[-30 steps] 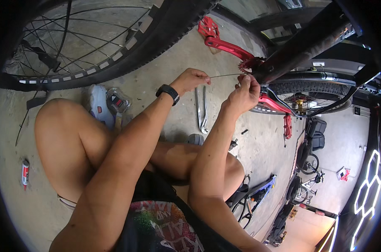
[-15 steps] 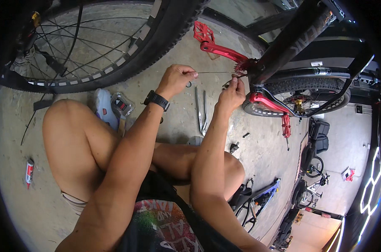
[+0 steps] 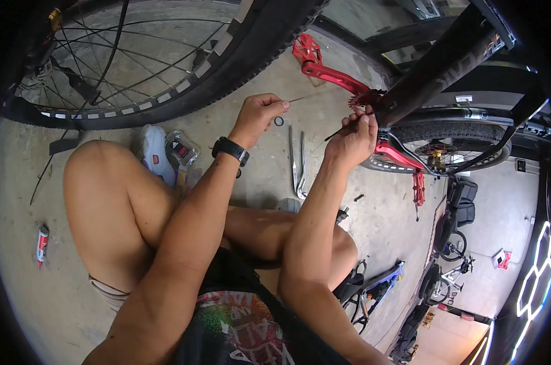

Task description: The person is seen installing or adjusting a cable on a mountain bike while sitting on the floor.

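So the left hand has a thin wire pinched between thumb and finger, upper middle of the frame, with the wire trailing off rightward. The right hand is pinched tight on a thin black piece, just beside the red chainring and dark bike frame. Long-handled metal tool's lying mid-frame on the concrete floor.

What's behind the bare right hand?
Past the bare right hand, a red toothed metal chainring and grey concrete floor show; whatever lies directly behind the hand is covered.
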Available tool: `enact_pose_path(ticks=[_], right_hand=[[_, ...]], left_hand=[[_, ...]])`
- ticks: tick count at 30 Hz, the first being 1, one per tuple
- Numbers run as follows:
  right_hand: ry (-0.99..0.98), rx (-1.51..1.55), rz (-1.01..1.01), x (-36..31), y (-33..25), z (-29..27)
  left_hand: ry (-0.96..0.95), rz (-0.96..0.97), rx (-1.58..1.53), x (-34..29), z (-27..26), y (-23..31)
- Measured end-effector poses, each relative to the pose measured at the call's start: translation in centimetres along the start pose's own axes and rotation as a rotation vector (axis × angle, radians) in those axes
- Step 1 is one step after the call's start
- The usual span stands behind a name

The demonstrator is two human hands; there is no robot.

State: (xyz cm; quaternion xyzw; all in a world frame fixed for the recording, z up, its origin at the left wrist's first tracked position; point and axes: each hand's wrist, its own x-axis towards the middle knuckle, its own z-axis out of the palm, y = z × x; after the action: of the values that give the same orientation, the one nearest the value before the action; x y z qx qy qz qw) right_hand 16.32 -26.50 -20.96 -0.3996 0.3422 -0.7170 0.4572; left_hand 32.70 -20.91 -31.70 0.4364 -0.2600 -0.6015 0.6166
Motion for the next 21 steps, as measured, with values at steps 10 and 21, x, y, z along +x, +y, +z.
enact_pose_path(ticks=[10, 21], right_hand=[[-0.144, 0.316, 0.250, 0.1, 0.0, -0.9], [0.095, -0.030, 0.357, -2.1, -1.2, -2.1]], left_hand=[[-0.356, -0.165, -0.334, -2.8, 5.7, -5.4], [-0.365, -0.086, -0.388, -3.2, 8.0, -4.1]])
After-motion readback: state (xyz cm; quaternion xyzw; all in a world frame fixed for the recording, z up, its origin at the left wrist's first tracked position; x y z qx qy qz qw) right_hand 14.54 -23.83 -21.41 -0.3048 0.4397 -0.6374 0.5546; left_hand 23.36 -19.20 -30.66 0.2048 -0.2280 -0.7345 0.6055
